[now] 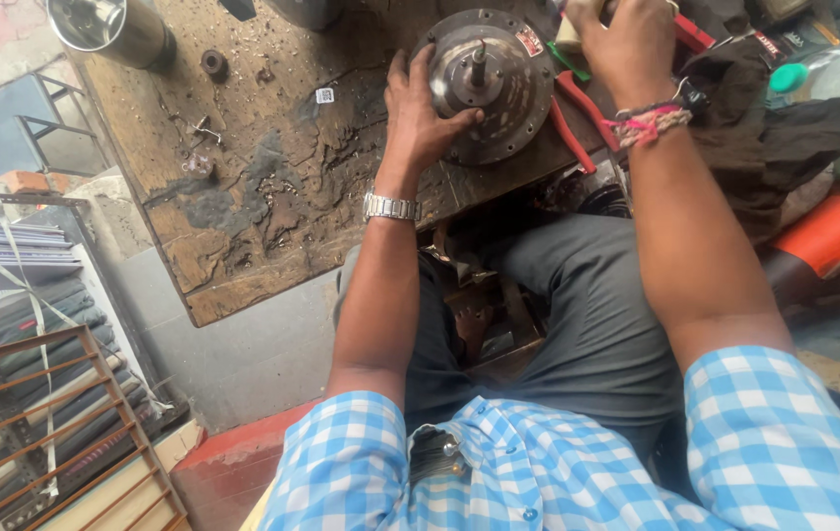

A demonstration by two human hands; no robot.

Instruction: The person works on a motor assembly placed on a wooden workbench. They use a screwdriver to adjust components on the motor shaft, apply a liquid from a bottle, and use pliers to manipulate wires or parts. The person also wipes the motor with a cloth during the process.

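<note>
Two hands work at our scarred wooden bench point(262, 197). Our left hand point(420, 113) lies spread on the round metal motor housing point(498, 84), at its nine o'clock edge. Our right hand point(626, 44), at two o'clock, closes around a pale handle point(569, 34).

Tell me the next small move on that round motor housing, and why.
Probably press the left hand down harder on the round motor housing: it lies flat on the worn workbench, shaft up, while the right hand grips a tool handle at its far edge.
</note>
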